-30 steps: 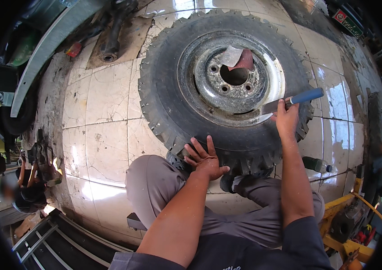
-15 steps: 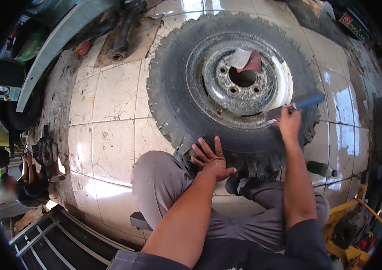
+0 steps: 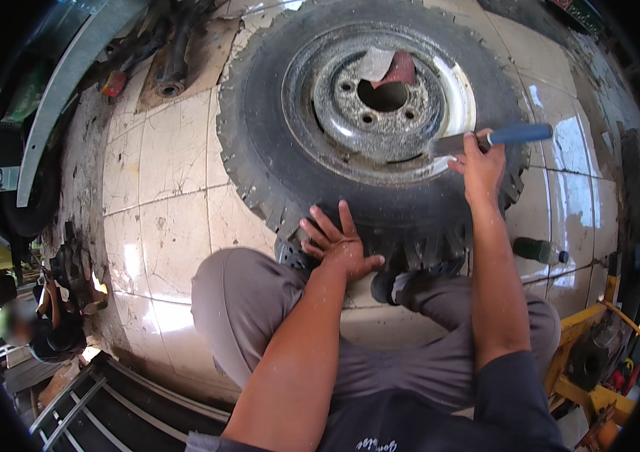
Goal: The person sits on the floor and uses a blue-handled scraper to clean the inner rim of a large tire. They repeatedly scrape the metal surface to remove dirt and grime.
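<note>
A large black tyre [image 3: 259, 128] with a worn steel rim [image 3: 320, 143] lies flat on the floor before my knees. My left hand [image 3: 343, 252] rests on the tyre's near edge with its fingers spread, holding nothing. In my right hand [image 3: 482, 169] is a blue-handled flat blade [image 3: 517, 134], gripped where blade meets handle. Its grey blade points left and lies at the near right of the rim, by a patch of bare or white metal. A folded sheet, apparently sandpaper [image 3: 403, 68], grey on one side and reddish on the other, sits over the centre hole.
A dark green bottle [image 3: 538, 250] lies on the tiles [image 3: 177, 218] right of the tyre. A yellow metal frame [image 3: 583, 331] stands at the lower right, a black rack with metal bars [image 3: 71, 410] at the lower left. Another person [image 3: 56, 324] is at far left.
The view has shifted, so the tyre appears higher and further left. The blue handle has swung to lie more level. My left hand still rests spread on the tyre.
</note>
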Demonstrator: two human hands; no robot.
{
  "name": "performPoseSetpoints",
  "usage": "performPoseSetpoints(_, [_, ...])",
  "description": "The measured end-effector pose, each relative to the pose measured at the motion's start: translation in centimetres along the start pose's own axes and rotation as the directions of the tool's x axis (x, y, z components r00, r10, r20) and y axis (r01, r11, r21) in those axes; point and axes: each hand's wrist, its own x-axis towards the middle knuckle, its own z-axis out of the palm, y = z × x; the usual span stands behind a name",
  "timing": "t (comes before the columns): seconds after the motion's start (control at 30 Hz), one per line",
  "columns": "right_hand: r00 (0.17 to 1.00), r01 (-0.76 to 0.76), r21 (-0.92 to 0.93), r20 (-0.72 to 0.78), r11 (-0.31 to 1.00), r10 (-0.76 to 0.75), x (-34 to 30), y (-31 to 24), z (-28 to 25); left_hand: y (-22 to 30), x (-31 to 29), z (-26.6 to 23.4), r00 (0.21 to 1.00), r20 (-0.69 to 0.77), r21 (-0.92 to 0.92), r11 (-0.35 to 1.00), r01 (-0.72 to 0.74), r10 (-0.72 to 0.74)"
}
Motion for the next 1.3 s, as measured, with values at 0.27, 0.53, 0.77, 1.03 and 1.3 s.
performPoseSetpoints(0.27, [0.996, -0.045, -0.136, 0.072, 0.990, 0.055, -0.7, 0.6, -0.1, 0.3, -0.1, -0.1, 1.000, -0.001, -0.012, 1.000, 0.004, -0.004])
performPoseSetpoints(0.53, [0.990, -0.092, -0.061, 0.098, 0.994, 0.098, 0.8, 0.0, -1.2, 0.1, -0.5, -0.3, 0.998, 0.034, -0.076, 0.996, -0.041, 0.044])
performPoseSetpoints(0.77, [0.991, -0.084, -0.011, 0.103, 0.996, 0.085, 1.6, -0.3, -1.6, -0.2, -0.2, -0.1, 0.997, 0.006, -0.090, 0.993, -0.071, 0.072])
performPoseSetpoints(1.03, [0.981, -0.144, 0.004, 0.131, 0.990, 0.143, 0.6, 1.1, -1.2, -0.2, -0.1, -0.1, 0.999, 0.006, -0.066, 0.997, -0.050, 0.050])
performPoseSetpoints(1.3, [0.982, -0.142, -0.020, 0.127, 0.990, 0.143, 0.7, 2.5, -1.4, 0.2, -0.7, -0.7, 0.999, 0.042, -0.051, 0.998, -0.023, 0.025])
